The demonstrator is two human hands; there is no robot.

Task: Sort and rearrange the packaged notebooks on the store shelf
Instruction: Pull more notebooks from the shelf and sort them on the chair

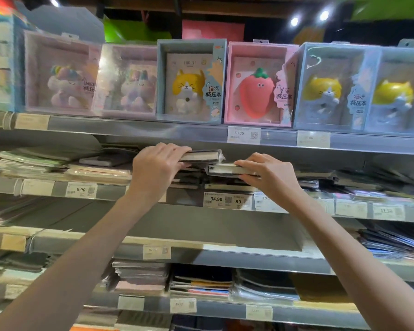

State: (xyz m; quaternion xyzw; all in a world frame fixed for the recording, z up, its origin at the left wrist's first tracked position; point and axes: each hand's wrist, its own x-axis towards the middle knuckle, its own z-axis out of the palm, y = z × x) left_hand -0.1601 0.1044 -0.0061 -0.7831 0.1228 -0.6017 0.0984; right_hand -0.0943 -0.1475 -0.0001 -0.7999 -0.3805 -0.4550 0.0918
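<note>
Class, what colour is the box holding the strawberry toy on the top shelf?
Pink: the strawberry box shows best in the head view.

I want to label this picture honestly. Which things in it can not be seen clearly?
Head view, the only one:
- Covers of the notebook in the left hand and the notebook in the right hand: only edges show.
- Stack beneath them: hidden by both hands.
- Unicorn boxes: blurred, print unreadable.
- Price tag under the right wrist: partly covered.
- Lowest shelf: cut off by the bottom edge.
</note>
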